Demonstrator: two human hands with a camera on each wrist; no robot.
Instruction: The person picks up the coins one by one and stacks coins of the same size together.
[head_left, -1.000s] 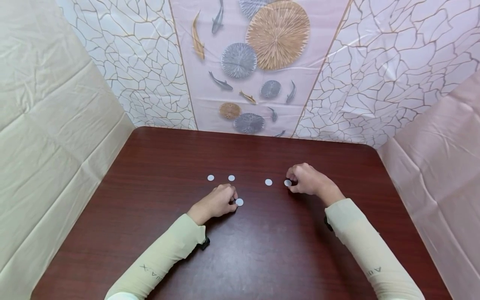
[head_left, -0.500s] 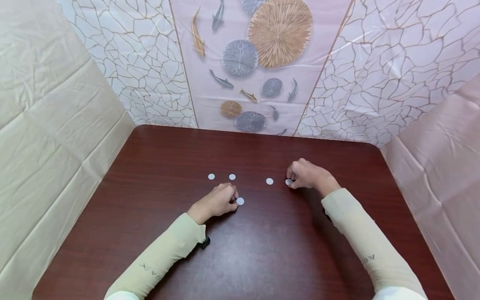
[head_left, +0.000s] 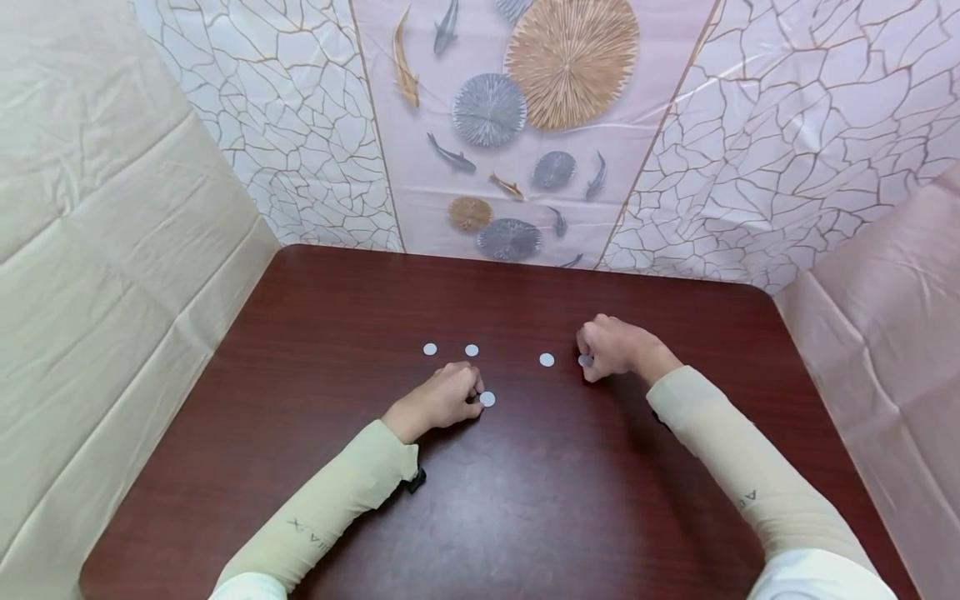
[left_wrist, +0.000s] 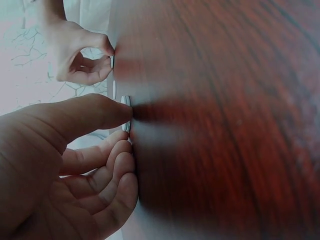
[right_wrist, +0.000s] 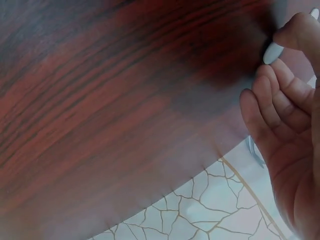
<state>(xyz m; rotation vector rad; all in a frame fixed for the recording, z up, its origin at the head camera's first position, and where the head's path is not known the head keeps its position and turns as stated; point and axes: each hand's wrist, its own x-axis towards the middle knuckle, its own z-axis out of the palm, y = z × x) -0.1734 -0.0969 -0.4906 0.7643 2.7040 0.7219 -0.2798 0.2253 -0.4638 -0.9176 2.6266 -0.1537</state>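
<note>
At the table's middle, my left hand (head_left: 438, 398) has thumb and forefinger at the edge of a round white disc (head_left: 488, 399). In the left wrist view this disc (left_wrist: 126, 125) shows a layered edge and lies close along the tabletop, the thumb over part of it. Farther right, my right hand (head_left: 617, 346) pinches another white disc (head_left: 585, 361), partly covered by the fingers. The right wrist view has that disc (right_wrist: 272, 52) between thumb and fingertips, low over the wood. Between the hands lies a loose disc (head_left: 547, 360).
Two more white discs, a left one (head_left: 430, 349) and a right one (head_left: 472, 350), lie beyond my left hand. The dark red wooden table (head_left: 337, 300) ends at a patterned backdrop (head_left: 491, 108), with pale cloth (head_left: 112, 208) hanging at both sides.
My right thumb and fingers have closed in on their disc, covering more of it. The left hand keeps its hold almost unchanged. The head view has shifted slightly.
</note>
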